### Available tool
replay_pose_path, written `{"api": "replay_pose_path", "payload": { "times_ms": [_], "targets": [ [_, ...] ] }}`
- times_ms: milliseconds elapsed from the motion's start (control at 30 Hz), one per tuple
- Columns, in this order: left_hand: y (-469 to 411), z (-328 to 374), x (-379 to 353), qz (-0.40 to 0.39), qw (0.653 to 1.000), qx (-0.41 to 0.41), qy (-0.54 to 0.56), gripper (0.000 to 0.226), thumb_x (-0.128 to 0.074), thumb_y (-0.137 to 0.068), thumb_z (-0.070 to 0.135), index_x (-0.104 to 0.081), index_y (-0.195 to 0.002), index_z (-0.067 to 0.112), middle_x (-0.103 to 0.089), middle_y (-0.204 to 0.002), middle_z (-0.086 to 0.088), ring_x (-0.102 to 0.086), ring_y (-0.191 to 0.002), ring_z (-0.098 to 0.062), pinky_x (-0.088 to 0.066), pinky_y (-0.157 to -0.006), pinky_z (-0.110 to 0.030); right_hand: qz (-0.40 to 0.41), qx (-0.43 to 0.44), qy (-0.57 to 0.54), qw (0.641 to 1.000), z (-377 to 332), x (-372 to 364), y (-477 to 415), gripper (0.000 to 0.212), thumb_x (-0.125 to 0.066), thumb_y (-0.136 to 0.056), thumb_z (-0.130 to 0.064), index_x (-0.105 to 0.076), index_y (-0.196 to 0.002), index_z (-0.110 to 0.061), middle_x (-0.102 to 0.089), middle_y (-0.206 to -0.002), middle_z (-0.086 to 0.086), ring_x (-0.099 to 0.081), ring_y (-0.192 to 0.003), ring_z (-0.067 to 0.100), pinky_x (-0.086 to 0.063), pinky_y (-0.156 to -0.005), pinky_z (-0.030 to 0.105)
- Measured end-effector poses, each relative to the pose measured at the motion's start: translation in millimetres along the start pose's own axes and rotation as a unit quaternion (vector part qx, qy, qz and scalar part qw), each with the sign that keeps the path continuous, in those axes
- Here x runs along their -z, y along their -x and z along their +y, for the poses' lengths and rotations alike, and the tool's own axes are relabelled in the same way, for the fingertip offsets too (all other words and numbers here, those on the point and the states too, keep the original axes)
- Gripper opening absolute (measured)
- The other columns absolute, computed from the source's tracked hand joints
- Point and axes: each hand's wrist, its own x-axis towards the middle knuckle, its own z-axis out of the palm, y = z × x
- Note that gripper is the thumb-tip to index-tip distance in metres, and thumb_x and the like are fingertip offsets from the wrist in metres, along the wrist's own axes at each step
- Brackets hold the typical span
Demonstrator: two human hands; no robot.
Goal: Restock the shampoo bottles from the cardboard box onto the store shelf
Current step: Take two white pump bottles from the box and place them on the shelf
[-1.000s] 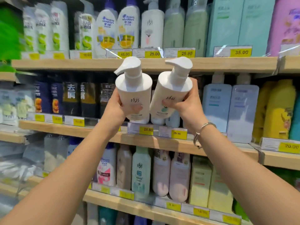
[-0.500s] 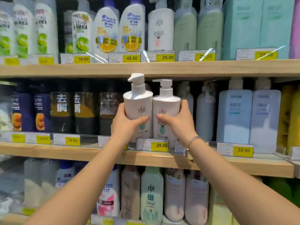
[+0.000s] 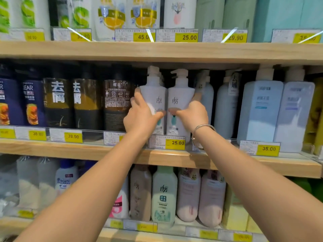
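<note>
Two white pump shampoo bottles stand upright side by side on the middle wooden shelf [image 3: 157, 156], behind the 25.00 price tag [image 3: 167, 143]. My left hand [image 3: 141, 116] wraps the left bottle [image 3: 153, 95] from its left side, thumb across the front. My right hand [image 3: 191, 114] grips the right bottle [image 3: 180, 95] from its right side, a silver bracelet on the wrist. More white pump heads show behind them. The cardboard box is out of view.
Dark brown bottles [image 3: 117, 103] stand just left of my hands and pale bottles [image 3: 225, 105] just right. The upper shelf board [image 3: 157, 51] hangs close above the pump heads. A lower shelf holds beige, green and pink bottles [image 3: 164, 194].
Both hands carried the two bottles down and forward from in front of the upper shelf edge into the middle shelf. The tilted bottles now stand upright, and the view has moved closer.
</note>
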Motion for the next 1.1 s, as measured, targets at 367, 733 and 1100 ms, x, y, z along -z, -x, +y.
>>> {"api": "replay_pose_path", "payload": {
  "times_ms": [367,733,1100],
  "targets": [
    [32.4,-9.7,5.3,0.025,0.996,-0.081,0.013,0.108,-0.069,-0.076,0.046,0.004,-0.15,0.017,-0.013,-0.153,-0.012,-0.023,-0.137,-0.032,-0.034,-0.106,-0.045,0.071,0.064,-0.018,0.995,9.4,11.4,38.7,0.086,-0.072,-0.076,-0.03,-0.022,-0.142,-0.006,-0.034,-0.143,0.013,-0.037,-0.131,0.029,-0.035,-0.108,0.038],
    [158.2,-49.5,10.6,0.057,0.998,-0.027,0.026,0.092,-0.063,-0.075,0.042,-0.017,-0.147,0.007,-0.022,-0.151,-0.014,-0.022,-0.14,-0.031,-0.014,-0.114,-0.034,-0.015,0.121,-0.184,0.975,58.4,-10.2,163.2,0.044,-0.056,-0.075,-0.01,-0.041,-0.116,-0.014,-0.046,-0.1,0.0,-0.047,-0.085,0.014,-0.042,-0.077,0.024],
    [353.3,-167.0,-21.7,-0.068,0.981,0.177,-0.026,0.088,-0.065,-0.083,0.037,-0.011,-0.149,0.011,-0.016,-0.153,-0.016,-0.015,-0.143,-0.031,-0.016,-0.116,-0.042,-0.245,-0.038,-0.163,0.955,159.6,-96.4,327.9,0.031,-0.056,-0.077,-0.004,-0.049,-0.105,-0.015,-0.046,-0.087,-0.003,-0.042,-0.066,0.011,-0.039,-0.068,0.023]
  ]
}}
